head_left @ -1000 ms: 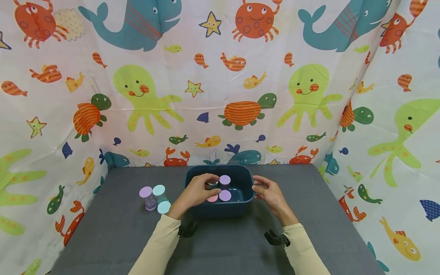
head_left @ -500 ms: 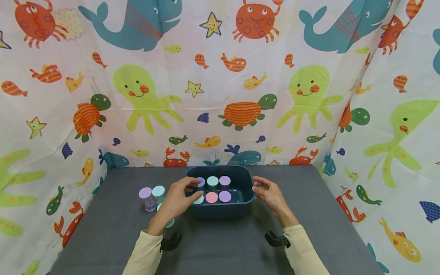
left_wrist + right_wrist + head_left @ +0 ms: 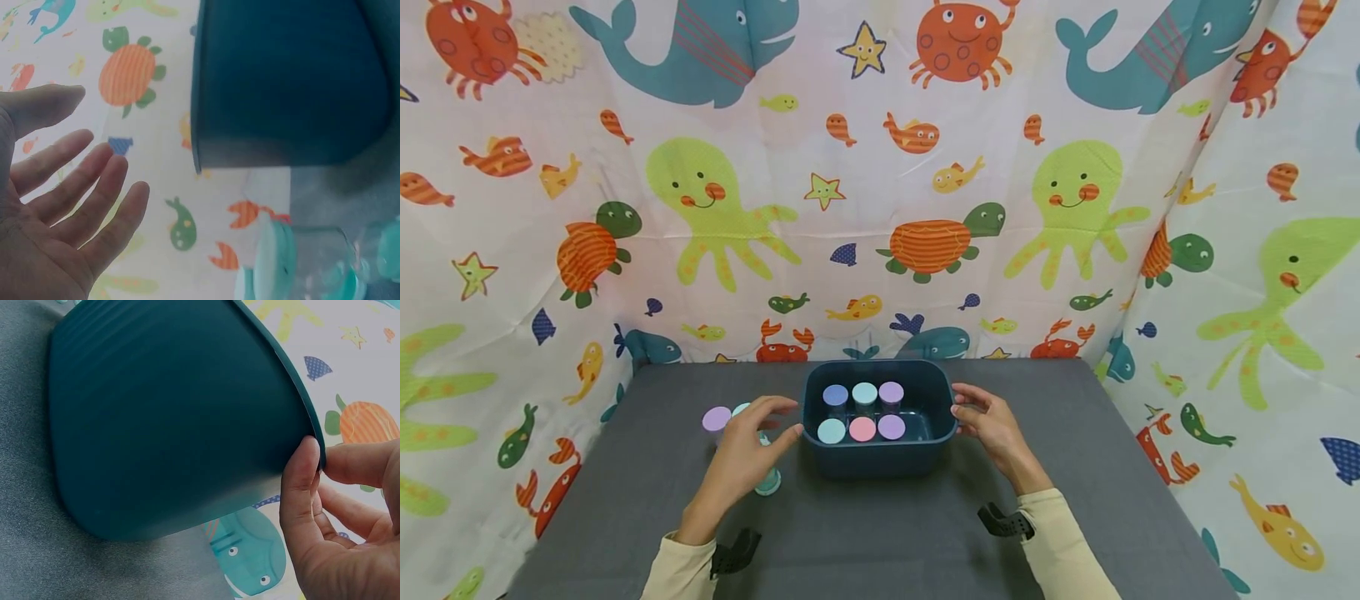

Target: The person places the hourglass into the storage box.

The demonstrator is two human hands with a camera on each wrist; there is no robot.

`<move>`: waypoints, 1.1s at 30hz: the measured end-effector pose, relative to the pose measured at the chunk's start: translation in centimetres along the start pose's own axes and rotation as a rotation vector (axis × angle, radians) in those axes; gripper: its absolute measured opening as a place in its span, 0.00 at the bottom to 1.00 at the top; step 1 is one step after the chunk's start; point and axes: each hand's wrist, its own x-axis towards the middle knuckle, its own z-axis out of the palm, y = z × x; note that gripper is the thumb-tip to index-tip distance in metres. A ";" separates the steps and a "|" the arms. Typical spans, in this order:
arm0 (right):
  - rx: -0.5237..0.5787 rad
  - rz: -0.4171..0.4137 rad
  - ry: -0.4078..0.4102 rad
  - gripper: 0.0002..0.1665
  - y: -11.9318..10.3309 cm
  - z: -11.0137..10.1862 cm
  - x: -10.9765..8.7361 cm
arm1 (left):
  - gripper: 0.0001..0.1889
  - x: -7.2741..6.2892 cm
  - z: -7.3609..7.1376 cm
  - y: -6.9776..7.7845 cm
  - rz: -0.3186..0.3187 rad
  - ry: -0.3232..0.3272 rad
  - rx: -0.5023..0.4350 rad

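Head view: we note the dark blue bin on the grey table, six lidded jars in two rows toward its left. Outside jars sit left of it, partly hidden by the left hand. Left wrist view: left hand spread, holding nothing; teal lids apart from it. Right wrist view: the right hand pinches the bin's rim, steadying it, we judge. We read the step as loading, between placements; next calls for a left-hand grasp on one outside jar, avoiding its neighbours.
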 end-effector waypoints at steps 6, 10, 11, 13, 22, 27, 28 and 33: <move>-0.001 0.000 -0.001 0.24 0.3 0.0 0.1 | 0.20 -1.1 -0.6 -1.5 -0.003 0.046 0.017; 0.004 0.006 -0.005 0.24 0.4 0.0 0.0 | 0.22 -2.2 -0.7 -2.5 -0.010 0.063 0.026; 0.005 0.004 -0.003 0.24 0.4 0.0 0.0 | 0.22 -2.4 -0.7 -2.8 -0.014 0.065 0.025; 0.006 0.003 0.002 0.24 0.3 0.0 0.0 | 0.24 -2.7 -0.6 -3.3 -0.020 0.072 0.022; 0.002 0.001 0.002 0.24 0.2 -0.1 0.1 | 0.31 -3.7 -0.2 -5.5 -0.079 0.085 -0.016; 0.014 0.003 -0.002 0.24 0.1 0.0 0.1 | 0.34 -4.3 0.2 -6.6 -0.084 0.127 -0.027; 0.015 0.003 -0.003 0.24 0.1 0.0 0.1 | 0.34 -4.4 0.3 -6.7 -0.081 0.141 -0.021; 0.008 0.007 0.005 0.24 0.1 0.0 0.1 | 0.35 -4.8 0.9 -7.5 -0.092 0.167 -0.004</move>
